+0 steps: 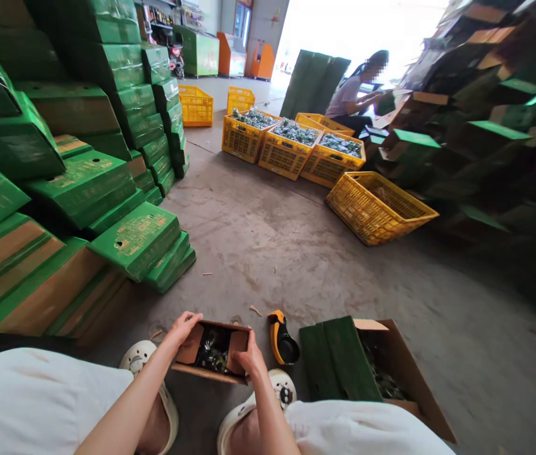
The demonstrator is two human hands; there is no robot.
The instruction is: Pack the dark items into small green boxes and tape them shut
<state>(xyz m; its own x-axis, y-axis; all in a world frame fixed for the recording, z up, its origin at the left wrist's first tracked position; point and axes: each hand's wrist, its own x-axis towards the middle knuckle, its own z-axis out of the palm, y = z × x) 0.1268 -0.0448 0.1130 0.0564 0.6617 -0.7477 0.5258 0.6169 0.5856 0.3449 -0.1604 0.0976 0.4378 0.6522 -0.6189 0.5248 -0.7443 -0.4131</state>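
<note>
The floor (258, 253) is viewed from the wearer's head, forward and down, with the right shoe (283, 384) close at six o'clock, the doorway (344, 28) far at one.

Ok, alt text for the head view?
Left hand and right hand hold opposite ends of a small cardboard box of shiny wrapped pieces. To its right lie a tape dispenser and a larger open carton; stacked green boxes and yellow crates stand beyond.
</note>
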